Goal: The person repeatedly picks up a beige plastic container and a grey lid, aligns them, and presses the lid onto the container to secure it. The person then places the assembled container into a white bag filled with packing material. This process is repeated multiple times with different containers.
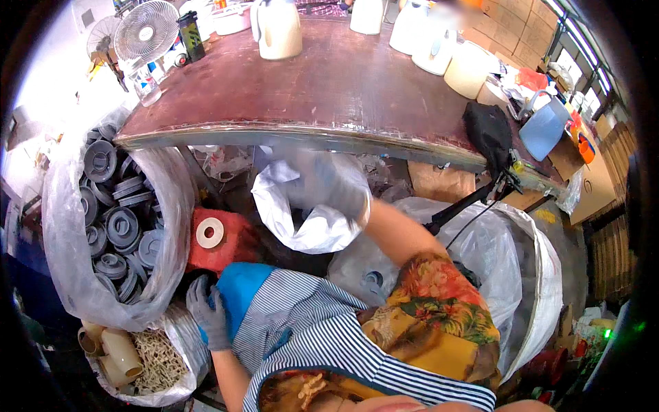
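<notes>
My left hand [209, 316], in a grey glove, is low beside my blue-covered knee [237, 292]. Its fingers and thumb lie apart, with a dark patch at the fingertips that I cannot make out. Under the table's front edge, my right hand [336, 189], also grey-gloved, reaches into a white plastic bag [322, 237]. Motion smears its fingers, so whether they grip anything is hidden. A red block-like object [230, 244] with a cream ring [210, 233] on it stands between the bag and a large clear sack [65, 254] of round grey lids [123, 228].
A brown table [329, 89] spans ahead, carrying cream jugs [280, 31], a blue jug [546, 127] and a black bag [487, 134]. A fan [145, 31] stands far left. Nearby are a sack of small beige parts [161, 357] and a large white sack [546, 288] at right.
</notes>
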Tool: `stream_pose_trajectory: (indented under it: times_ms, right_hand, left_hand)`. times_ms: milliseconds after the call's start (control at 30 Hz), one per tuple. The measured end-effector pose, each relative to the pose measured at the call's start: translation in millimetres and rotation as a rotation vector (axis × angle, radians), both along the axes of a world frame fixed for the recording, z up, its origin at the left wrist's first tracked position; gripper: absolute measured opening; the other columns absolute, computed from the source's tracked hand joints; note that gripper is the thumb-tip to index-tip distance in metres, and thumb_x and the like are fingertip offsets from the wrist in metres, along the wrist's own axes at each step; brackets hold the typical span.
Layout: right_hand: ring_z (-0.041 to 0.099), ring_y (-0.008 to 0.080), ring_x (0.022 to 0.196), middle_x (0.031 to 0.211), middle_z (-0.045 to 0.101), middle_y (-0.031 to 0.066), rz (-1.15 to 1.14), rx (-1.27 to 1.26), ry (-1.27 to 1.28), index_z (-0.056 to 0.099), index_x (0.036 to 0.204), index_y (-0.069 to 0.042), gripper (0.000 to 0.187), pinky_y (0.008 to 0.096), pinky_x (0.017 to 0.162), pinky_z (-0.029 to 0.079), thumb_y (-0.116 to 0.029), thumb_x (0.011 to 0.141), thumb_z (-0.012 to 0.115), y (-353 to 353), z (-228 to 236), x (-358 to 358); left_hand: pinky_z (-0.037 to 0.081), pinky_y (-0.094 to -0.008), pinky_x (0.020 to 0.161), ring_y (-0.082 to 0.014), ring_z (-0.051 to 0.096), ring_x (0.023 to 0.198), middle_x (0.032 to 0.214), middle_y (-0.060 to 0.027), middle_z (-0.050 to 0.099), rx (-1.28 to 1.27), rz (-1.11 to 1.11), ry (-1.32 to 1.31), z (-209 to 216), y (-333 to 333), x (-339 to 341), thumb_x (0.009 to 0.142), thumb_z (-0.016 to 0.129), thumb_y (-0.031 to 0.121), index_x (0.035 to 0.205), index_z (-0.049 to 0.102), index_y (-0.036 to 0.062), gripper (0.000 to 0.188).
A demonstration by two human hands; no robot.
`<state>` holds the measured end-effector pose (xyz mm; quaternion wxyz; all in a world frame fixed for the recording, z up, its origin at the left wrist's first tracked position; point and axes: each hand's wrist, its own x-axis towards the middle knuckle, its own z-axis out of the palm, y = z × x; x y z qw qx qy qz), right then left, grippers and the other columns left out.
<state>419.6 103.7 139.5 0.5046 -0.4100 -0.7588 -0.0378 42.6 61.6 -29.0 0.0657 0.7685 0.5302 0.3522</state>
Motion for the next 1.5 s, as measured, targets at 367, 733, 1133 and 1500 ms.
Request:
stream_pose_trajectory:
  times_ms: [367,733,1133,1500]
  right_hand:
    - [0.064,0.0317,0.098,0.108,0.067,0.0149,-0.729,-1.71,-0.163,0.068,0.112,-0.009,0.031,0.0399,0.088,0.049,-0.031,0.092,0.057,-344.8,-329.7,187.7]
    - [0.061,0.0239,0.105,0.117,0.064,0.0109,-0.718,-1.838,-0.105,0.065,0.117,-0.009,0.029,0.0354,0.094,0.047,-0.019,0.093,0.054,-388.2,-340.0,210.1]
    - [0.059,0.0149,0.103,0.113,0.066,0.0072,0.358,-1.207,0.143,0.064,0.118,-0.003,0.039,0.0303,0.094,0.045,-0.03,0.09,0.069,-133.1,-106.8,80.4]
    - [0.064,0.0272,0.108,0.116,0.067,0.0146,-0.136,-0.623,-0.452,0.06,0.128,-0.008,0.052,0.0369,0.096,0.047,-0.039,0.087,0.068,-32.1,22.3,62.5]
  left_hand:
    - [0.045,-0.0444,0.094,-0.0363,0.058,0.107,0.114,-0.0185,0.064,-0.093,0.185,0.073,-43.3,-12.4,-21.4,0.093,0.059,0.02,0.114,0.064,0.0008,0.029]
    - [0.046,-0.0447,0.091,-0.0355,0.058,0.103,0.111,-0.0175,0.064,-0.154,0.216,0.147,-51.3,-25.3,-30.2,0.093,0.057,0.021,0.113,0.065,0.0026,0.028]
    - [0.035,-0.0429,0.109,-0.0325,0.049,0.127,0.137,-0.0185,0.052,-0.184,-0.284,-0.344,12.1,-31.4,45.7,0.079,0.071,0.015,0.136,0.049,-0.0004,0.063]
    - [0.046,-0.0403,0.102,-0.0271,0.054,0.12,0.133,-0.0156,0.052,-1.009,-0.494,-1.225,60.6,-39.8,102.0,0.088,0.068,0.035,0.138,0.042,-0.0009,0.066]
